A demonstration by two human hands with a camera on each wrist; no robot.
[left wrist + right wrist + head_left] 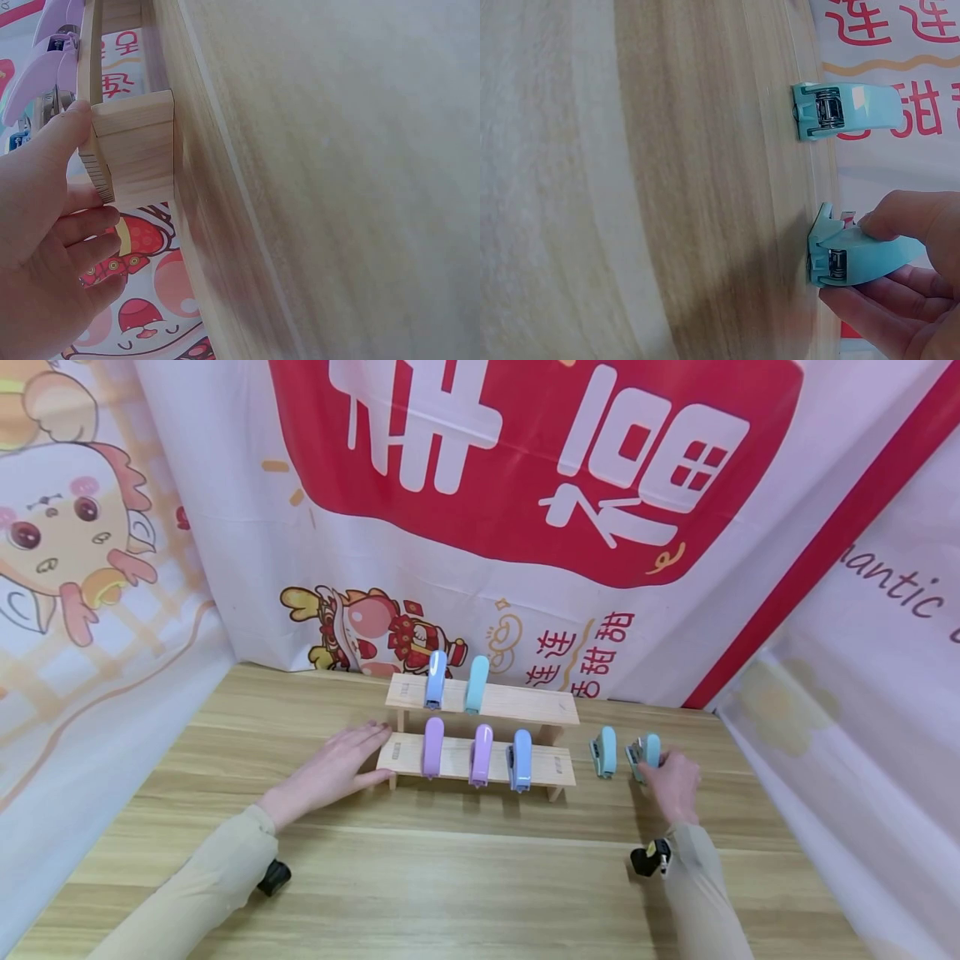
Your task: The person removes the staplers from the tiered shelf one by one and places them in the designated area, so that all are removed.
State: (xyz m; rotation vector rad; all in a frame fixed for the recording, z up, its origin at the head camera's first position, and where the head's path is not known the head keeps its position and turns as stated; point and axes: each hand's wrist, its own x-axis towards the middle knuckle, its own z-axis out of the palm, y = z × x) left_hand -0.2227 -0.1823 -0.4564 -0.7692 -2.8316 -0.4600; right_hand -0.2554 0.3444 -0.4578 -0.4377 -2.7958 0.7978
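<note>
A two-tier wooden stand (450,758) carries several staplers. On its lower tier are two purple staplers (432,747) and a blue stapler (520,760); the upper tier bears another blue stapler (436,679) and a teal stapler (477,684). My left hand (341,768) holds the lower tier's left end, thumb at the front edge and index finger at the back edge in the left wrist view. Right of the stand, my right hand (677,783) grips a teal stapler (862,255) between thumb and fingers, low at the tabletop. Another teal stapler (847,109) stands beside it, untouched.
The wood-grain table (450,893) meets a printed cloth (480,543) hanging behind the stand. More cloth hangs along the left side (90,677) and the right side (862,735). A black wrist camera (649,857) sits at my right cuff.
</note>
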